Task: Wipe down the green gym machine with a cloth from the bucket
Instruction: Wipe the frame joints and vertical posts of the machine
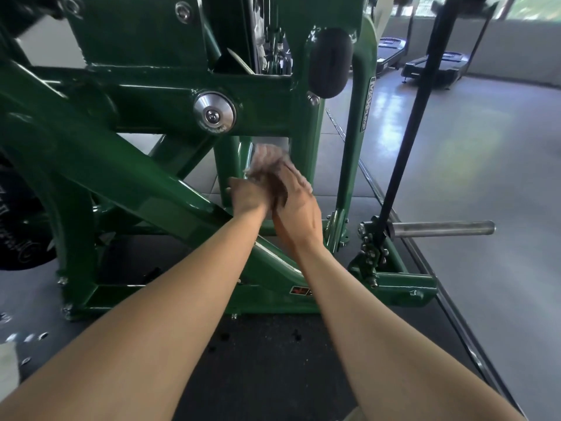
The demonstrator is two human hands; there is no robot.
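Observation:
The green gym machine (145, 165) fills the left and centre of the head view. Both my hands reach low into its frame, close together. A pale, blurred cloth (268, 156) lies against a green upright post near the machine's base. My left hand (247, 197) and my right hand (296, 202) press together around the cloth, fingers pointing forward. Motion blur hides how the fingers grip it. The bucket is not in view.
A black bar (419, 123) leans up from a pivot at the machine's right foot, beside a steel peg (443, 228). A black roller pad (331, 62) sits above. A weight plate (18, 226) hangs at the left. Treadmills (437, 65) stand far right on grey floor.

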